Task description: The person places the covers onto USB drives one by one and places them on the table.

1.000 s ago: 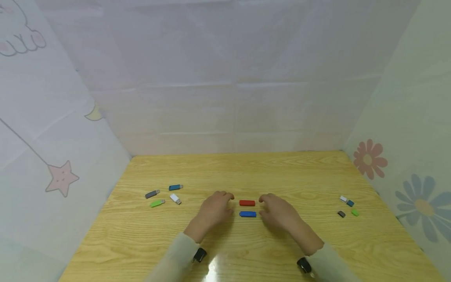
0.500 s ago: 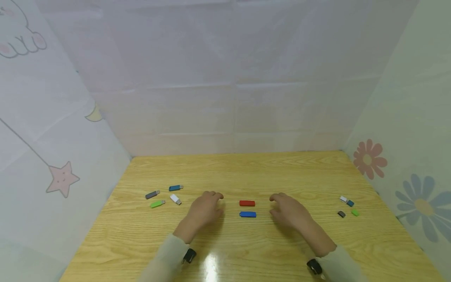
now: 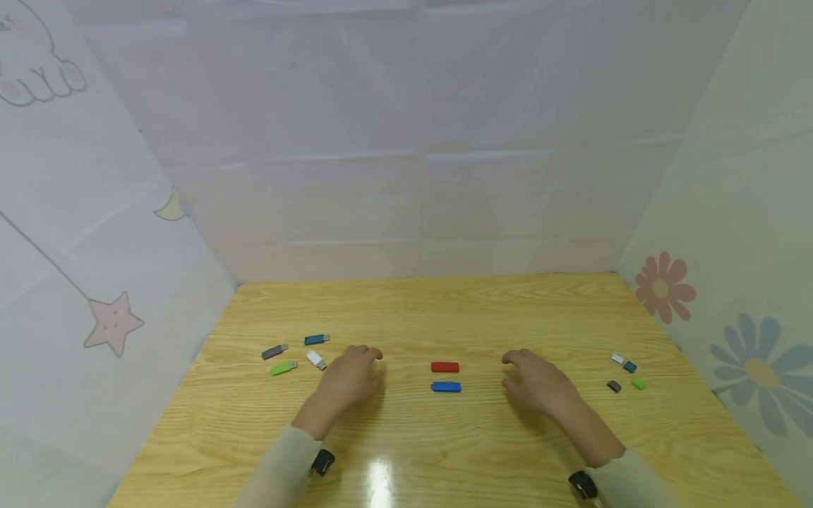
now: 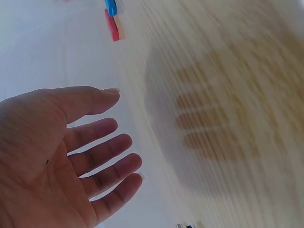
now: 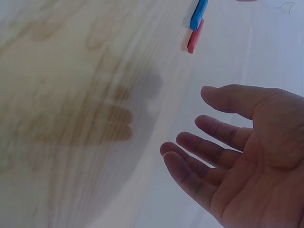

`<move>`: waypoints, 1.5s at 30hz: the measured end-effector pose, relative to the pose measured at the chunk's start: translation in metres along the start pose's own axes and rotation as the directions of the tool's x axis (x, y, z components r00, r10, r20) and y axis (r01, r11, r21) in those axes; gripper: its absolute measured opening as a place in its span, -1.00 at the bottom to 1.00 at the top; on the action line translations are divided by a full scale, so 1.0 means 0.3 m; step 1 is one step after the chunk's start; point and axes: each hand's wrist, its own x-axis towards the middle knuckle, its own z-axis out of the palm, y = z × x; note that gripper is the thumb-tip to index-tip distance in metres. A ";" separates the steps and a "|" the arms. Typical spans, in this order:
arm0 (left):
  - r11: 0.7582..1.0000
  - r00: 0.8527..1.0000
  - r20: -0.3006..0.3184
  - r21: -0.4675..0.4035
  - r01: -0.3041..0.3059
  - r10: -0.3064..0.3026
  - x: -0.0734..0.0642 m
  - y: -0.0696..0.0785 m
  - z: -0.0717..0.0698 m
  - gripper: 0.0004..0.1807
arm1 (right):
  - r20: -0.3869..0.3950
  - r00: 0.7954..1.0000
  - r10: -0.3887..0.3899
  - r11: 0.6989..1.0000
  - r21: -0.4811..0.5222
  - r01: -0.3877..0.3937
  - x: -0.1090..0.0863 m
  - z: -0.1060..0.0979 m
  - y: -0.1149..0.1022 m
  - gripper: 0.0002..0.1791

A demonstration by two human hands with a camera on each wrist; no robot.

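Observation:
Two capped USB sticks lie side by side at mid-table in the head view: a red USB stick (image 3: 444,367) behind and a blue USB stick (image 3: 446,386) in front. To their left hovers my left hand (image 3: 348,377), fingers apart and relaxed, holding nothing. My right hand (image 3: 536,381) is to their right, likewise loose and without anything in it. In the left wrist view the palm and spread fingers (image 4: 111,152) show above the table. The right wrist view shows bare, slightly bent fingers (image 5: 209,147), with both sticks beyond them.
Uncapped sticks lie at the left: a grey stick (image 3: 274,351), a green stick (image 3: 283,367), a teal stick (image 3: 316,339) and a white stick (image 3: 315,360) close to my left hand. Several loose caps, including a green cap (image 3: 638,383), lie at the right. Sheets wall the wooden table (image 3: 419,310).
My hands have drawn apart, the left one moving left and the right one moving right, away from the red and blue USB sticks. The sticks and caps stay where they were.

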 end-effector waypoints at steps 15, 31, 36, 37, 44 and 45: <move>0.999 0.999 -0.019 0.023 0.046 -0.046 -0.041 -0.082 -0.031 -0.61 | 0.009 1.000 0.014 1.000 -0.020 -0.014 -0.017 -0.027 0.062 -0.58; 0.997 0.997 -0.042 0.009 0.071 -0.070 -0.068 -0.144 -0.064 -0.59 | -0.009 1.000 0.015 0.998 -0.063 -0.015 -0.040 -0.058 0.126 -0.59; 0.996 0.995 -0.041 0.008 0.089 -0.089 -0.075 -0.160 -0.078 -0.59 | -0.005 0.999 0.032 0.997 -0.066 -0.032 -0.049 -0.069 0.144 -0.59; 0.995 0.995 -0.040 0.004 0.095 -0.094 -0.075 -0.164 -0.080 -0.59 | -0.004 0.999 0.034 0.997 -0.064 -0.034 -0.051 -0.072 0.147 -0.58; 0.994 0.993 -0.043 -0.005 0.111 -0.111 -0.084 -0.202 -0.088 -0.58 | -0.002 0.999 0.051 0.998 -0.049 -0.051 -0.067 -0.084 0.173 -0.56; 0.994 0.993 -0.047 -0.004 0.112 -0.112 -0.087 -0.209 -0.089 -0.58 | -0.002 0.999 0.053 0.998 -0.045 -0.053 -0.069 -0.086 0.177 -0.55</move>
